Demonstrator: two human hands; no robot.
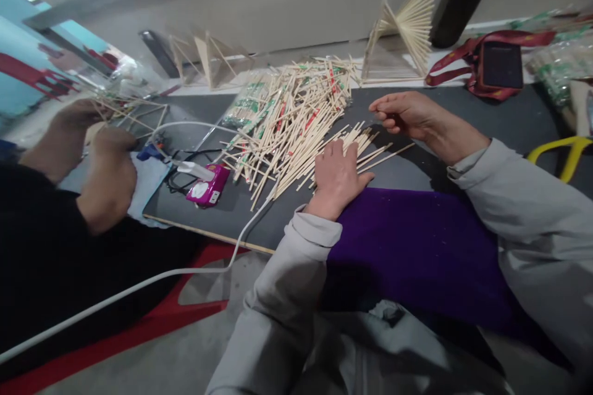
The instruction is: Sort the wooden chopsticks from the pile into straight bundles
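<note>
A big loose heap of thin wooden chopsticks (296, 117) spreads over the dark tabletop. My left hand (337, 173) lies palm down on the near right part of the heap, its fingers stretched over several stick ends and the thumb out to the side. Just right of the heap, my right hand (410, 114) is raised above the table with thumb and fingertips pinched together. Whatever it may hold is too small or hidden to make out. Under my forearms a purple cloth (417, 241) covers the table's front edge.
Behind the heap stands a fan-shaped stick model (398, 43). A strapped black device (500, 65) and yellow scissor handles (560, 154) are to the right. At left lie a magenta power socket (208, 186) and white cable (231, 253); a co-worker's hands (109, 129) hold a stick frame.
</note>
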